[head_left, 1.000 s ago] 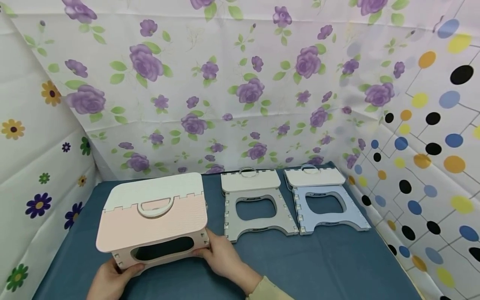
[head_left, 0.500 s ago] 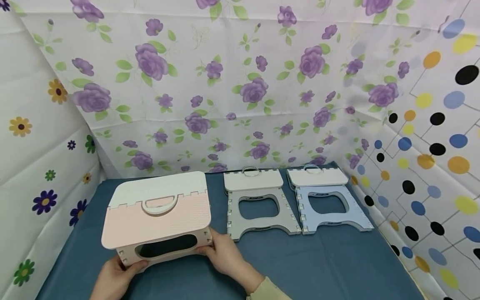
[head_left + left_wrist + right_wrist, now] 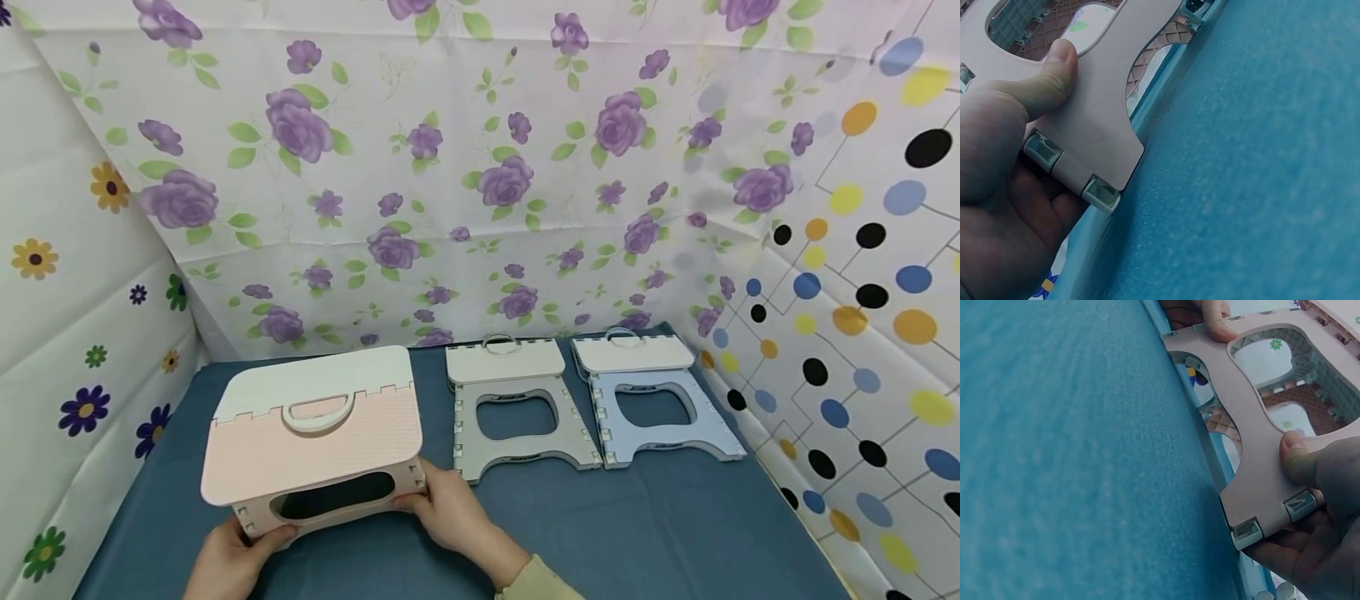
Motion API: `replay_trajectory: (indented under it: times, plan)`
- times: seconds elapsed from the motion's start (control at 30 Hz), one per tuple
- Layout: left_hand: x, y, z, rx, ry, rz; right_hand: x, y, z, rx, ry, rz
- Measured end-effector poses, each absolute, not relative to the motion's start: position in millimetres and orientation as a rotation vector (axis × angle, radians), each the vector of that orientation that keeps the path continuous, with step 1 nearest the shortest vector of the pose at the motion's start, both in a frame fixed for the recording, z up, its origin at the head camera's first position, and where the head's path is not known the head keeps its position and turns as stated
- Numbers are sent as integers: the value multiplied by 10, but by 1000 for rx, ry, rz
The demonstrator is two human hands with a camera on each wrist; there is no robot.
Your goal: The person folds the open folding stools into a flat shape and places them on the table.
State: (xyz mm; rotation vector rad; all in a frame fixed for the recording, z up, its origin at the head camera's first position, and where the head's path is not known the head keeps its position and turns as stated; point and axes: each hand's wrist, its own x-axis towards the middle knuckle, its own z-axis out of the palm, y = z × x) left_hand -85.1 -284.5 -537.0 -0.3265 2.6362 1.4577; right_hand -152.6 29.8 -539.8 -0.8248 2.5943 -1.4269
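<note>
An unfolded folding step stool [image 3: 322,450] with a pink and white top stands on its legs at the left of the blue cloth. Its white carry handle [image 3: 318,415] lies on the top. My left hand [image 3: 228,557] grips the stool's near left leg edge. On the opposite edge my right hand [image 3: 453,512] does likewise. Both wrist views show a thumb pressed on the pink front leg panel [image 3: 1094,119], with fingers curled behind its hinged edge. In the right wrist view, the panel [image 3: 1260,481] meets the blue surface. The far legs are hidden in the head view.
To the right lie two folded step stools, a grey and white one [image 3: 510,408] and a blue and white one [image 3: 656,400]. Blue cloth [image 3: 600,533] covers the table. Patterned curtains [image 3: 450,125] enclose it at the back and both sides.
</note>
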Motion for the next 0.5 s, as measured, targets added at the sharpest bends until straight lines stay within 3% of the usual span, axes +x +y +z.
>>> replay_trajectory:
  times: [0.5]
  plan:
    - [-856, -2825, -5365, -329, 2643, 1449, -1530, 298, -5402, -809, 2569, -1448]
